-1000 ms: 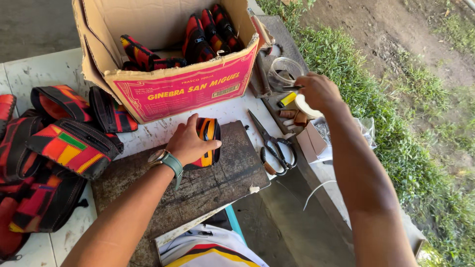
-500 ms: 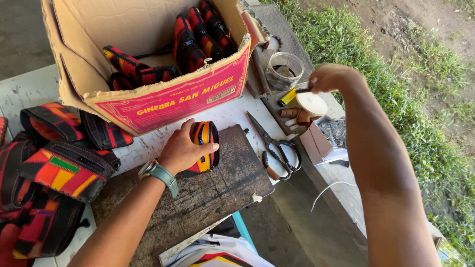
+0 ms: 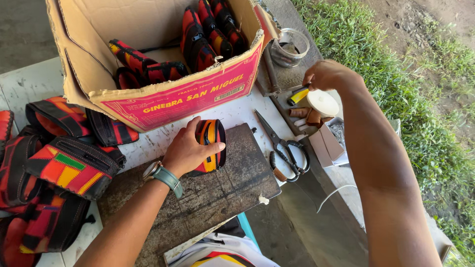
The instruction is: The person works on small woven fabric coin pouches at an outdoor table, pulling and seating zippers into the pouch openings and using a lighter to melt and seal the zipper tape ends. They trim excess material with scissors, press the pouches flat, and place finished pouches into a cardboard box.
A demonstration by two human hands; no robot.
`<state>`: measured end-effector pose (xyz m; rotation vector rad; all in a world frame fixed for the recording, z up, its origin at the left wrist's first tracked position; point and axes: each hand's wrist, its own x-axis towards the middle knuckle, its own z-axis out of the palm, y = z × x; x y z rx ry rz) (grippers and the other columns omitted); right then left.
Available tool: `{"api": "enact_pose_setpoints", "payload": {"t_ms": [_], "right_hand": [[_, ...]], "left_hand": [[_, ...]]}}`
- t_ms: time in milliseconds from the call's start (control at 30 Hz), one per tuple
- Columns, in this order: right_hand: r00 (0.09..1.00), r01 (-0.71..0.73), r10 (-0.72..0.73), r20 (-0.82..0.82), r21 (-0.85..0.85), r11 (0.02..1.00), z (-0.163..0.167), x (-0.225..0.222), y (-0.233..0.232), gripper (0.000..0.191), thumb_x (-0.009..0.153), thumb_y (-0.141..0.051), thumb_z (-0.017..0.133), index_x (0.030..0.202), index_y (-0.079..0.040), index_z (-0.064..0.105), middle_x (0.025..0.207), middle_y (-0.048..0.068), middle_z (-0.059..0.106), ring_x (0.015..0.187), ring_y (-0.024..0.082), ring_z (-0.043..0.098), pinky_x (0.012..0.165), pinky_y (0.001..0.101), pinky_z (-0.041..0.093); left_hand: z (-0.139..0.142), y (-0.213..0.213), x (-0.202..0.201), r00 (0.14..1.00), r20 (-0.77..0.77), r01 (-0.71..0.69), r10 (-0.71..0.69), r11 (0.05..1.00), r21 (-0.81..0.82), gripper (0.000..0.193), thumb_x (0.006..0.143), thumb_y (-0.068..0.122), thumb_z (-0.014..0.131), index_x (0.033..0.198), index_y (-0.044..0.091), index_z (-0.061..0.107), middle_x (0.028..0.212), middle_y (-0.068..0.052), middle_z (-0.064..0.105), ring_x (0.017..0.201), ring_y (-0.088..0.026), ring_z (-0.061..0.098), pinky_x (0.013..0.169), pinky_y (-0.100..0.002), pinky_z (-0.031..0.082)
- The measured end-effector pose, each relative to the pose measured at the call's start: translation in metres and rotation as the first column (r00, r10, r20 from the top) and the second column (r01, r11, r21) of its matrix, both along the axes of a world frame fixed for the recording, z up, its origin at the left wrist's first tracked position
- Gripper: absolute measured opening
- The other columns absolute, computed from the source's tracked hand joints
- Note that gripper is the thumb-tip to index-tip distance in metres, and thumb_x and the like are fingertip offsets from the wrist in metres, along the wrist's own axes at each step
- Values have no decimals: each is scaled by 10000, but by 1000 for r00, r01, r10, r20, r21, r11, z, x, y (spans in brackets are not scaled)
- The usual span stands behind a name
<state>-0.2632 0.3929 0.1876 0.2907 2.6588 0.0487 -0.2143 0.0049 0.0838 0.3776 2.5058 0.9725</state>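
Fingers curled, the left hand [image 3: 187, 151] clasps a striped pouch [image 3: 210, 143] on the dark board [image 3: 217, 193], while the right hand [image 3: 326, 75] pinches a yellow-tipped tool [image 3: 298, 95] beside the scissors [image 3: 283, 143].

One cardboard box [image 3: 163, 96] stands at twelve o'clock, with about seven striped pouches [image 3: 198, 39] inside; the exact count is hidden by overlap. One pouch [image 3: 212, 146] sits on the single dark board [image 3: 217, 193]. Roughly five more pouches [image 3: 64, 163] pile at nine o'clock. One pair of scissors [image 3: 284, 146], one glass jar [image 3: 290, 47], one white spool [image 3: 322, 103] lie at two o'clock.
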Motion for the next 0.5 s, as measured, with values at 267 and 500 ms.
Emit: {"api": "enact_pose_setpoints", "payload": {"t_ms": [267,500], "right_hand": [[973,-200,210,-97,102,974,-14,10,2,329,827,-143,836,1144,-214,785,1078,77,765,1047,280,698,922,417,547],[978,-153,155,-142,25,988,-10,15,0,355,831,-42,785,1142,-214,794,1178,68,750,1109,266,690,969,402,537]], "left_hand": [[-1,0,2,1000,-13,6,-6,1000,-16,1157,684,709,746,1554,65,336,1458,-240,508,1320,-378,545,1050,-455,477],[11,1,6,999,-30,-15,15,1000,-13,1165,668,701,758,1546,48,359,1377,-227,583,1235,-356,622,990,-449,529]]}}
